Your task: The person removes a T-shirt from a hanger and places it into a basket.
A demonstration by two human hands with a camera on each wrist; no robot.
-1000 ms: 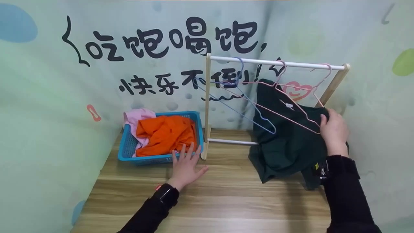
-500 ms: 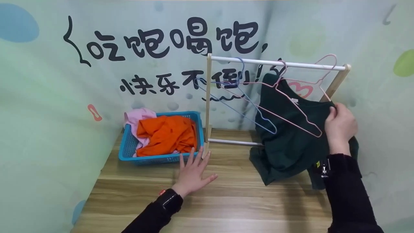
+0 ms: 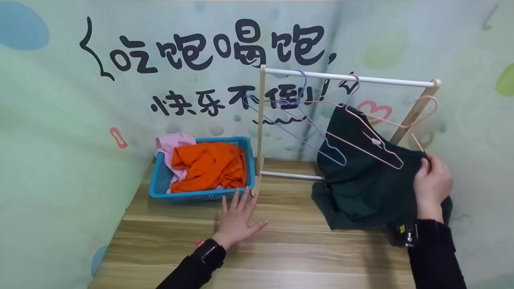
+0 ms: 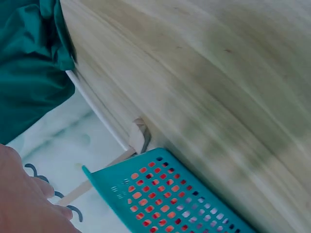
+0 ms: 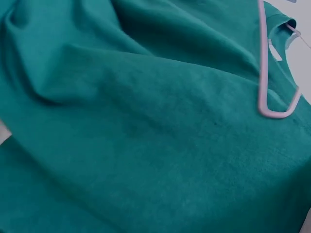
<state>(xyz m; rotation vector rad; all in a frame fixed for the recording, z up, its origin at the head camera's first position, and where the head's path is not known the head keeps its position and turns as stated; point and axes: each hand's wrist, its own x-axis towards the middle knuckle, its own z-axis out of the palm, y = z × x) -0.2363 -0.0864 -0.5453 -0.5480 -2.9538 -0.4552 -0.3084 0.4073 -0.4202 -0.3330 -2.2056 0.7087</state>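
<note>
My right hand pinches a dark green shirt at its shoulder, by the end of the neckline. A pink hanger sits inside the neck, its hook tilted right and lower than the rack's rail. The shirt hangs in folds close over the table and fills most of the right wrist view. Overlapping the shirt's front is another pink hanger, hooked on the rail. My left hand has its fingers spread beside the front right corner of a blue basket, holding nothing.
The small rack has a white rail and wooden posts. A blue hanger hangs at its left. Orange cloth and pink cloth lie in the basket. A printed curtain backs the wooden table.
My right hand has moved right and down with the shirt. The hook of the hanger inside it has dropped from rail height and tipped right. My left hand has shifted slightly right.
</note>
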